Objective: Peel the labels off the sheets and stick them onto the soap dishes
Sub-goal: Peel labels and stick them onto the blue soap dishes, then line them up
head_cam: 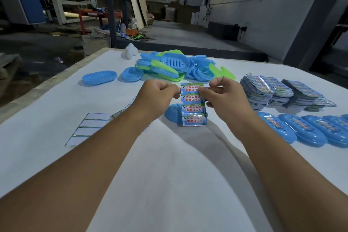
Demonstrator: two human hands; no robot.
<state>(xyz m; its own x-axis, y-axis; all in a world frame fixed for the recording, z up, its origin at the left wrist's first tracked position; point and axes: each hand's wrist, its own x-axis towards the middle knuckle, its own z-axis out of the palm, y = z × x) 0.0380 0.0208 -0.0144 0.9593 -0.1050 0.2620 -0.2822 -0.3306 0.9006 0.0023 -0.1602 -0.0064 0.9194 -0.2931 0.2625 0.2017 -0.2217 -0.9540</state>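
Observation:
I hold a label sheet upright above the table, with several blue labels printed in red. My left hand pinches its top left edge. My right hand pinches the top right edge, at the uppermost label. Behind the sheet a blue soap dish lies upside down on the white table. A row of blue soap dishes with labels stuck on them lies at the right.
A heap of blue and green soap dishes sits at the far middle, with two single blue dishes left of it. Stacks of label sheets stand at the right. Used backing sheets lie at the left.

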